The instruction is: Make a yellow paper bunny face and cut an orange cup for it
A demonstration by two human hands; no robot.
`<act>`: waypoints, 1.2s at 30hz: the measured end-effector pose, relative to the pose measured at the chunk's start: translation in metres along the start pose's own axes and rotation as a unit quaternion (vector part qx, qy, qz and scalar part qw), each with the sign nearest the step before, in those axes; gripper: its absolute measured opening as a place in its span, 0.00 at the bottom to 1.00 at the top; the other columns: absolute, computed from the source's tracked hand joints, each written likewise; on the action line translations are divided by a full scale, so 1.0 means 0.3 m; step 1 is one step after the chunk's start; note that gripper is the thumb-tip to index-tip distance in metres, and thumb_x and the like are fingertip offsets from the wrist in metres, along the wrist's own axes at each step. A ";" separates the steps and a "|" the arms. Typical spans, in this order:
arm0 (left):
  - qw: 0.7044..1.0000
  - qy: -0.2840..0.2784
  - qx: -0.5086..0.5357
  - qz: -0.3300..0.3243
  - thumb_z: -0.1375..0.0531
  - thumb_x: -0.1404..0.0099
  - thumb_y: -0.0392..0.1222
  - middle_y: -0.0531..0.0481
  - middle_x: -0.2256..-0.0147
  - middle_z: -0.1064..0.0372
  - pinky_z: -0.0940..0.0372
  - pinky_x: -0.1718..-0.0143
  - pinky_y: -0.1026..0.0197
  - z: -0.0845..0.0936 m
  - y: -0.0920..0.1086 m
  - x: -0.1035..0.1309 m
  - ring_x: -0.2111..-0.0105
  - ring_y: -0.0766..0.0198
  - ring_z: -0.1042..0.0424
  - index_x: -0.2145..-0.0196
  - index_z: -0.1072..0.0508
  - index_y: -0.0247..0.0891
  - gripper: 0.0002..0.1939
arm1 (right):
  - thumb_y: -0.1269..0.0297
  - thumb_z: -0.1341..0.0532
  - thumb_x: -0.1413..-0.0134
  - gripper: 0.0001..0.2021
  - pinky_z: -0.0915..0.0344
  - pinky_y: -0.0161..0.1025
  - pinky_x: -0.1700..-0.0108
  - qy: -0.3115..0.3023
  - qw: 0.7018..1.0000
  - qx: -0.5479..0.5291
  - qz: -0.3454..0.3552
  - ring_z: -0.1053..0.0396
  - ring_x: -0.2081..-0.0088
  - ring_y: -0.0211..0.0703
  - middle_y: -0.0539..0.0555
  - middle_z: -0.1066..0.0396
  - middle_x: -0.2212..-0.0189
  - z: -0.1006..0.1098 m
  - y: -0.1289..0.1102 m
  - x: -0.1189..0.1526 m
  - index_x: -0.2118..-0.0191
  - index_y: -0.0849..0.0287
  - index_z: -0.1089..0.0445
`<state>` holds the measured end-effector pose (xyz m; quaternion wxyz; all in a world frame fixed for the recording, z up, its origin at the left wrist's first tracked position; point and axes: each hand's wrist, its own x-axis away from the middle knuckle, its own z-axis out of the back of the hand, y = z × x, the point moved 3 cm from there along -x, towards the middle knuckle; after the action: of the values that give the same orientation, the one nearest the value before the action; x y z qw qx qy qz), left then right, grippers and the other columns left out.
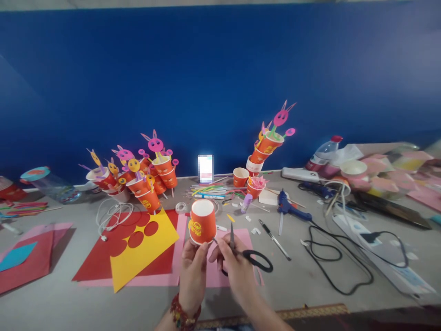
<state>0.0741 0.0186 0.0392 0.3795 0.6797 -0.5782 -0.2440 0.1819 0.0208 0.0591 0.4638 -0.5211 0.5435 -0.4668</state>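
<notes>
My left hand (194,266) pinches an orange paper cup (204,225) with yellow print by its lower edge. The cup is turned over, its narrow white base facing up. In my right hand (234,264) is a pair of scissors (232,236) with black handles, one blade pointing upward. A thin dark tip shows between the right fingers and the cup's rim; whether it is the other blade I cannot tell. Pink paper (244,236) lies under the hands. To their left, a yellow sheet (148,250) with round cutouts rests on red paper (91,257).
Stacked cups with pink and yellow bunny faces stand at the back left (165,177) and back right (267,145). A blue glue gun (291,209), a pen (274,239), a purple glue stick (246,203) and a power strip (382,257) with cords lie to the right.
</notes>
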 end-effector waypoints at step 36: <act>0.999 0.018 -0.028 -0.027 0.27 0.48 0.42 0.48 0.66 0.21 0.30 0.60 0.62 0.025 0.037 -0.011 0.65 0.61 0.24 0.65 0.20 0.39 0.13 | 0.61 0.44 0.35 0.13 0.38 0.35 0.70 -0.096 0.966 0.166 0.175 0.34 0.77 0.39 0.48 0.31 0.79 -0.009 -0.070 -0.024 0.72 0.55 0.32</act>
<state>0.0610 0.0195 0.0431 0.4018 0.6886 -0.5455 -0.2583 0.1824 0.0275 0.0805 0.6681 -0.3765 0.4939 -0.4099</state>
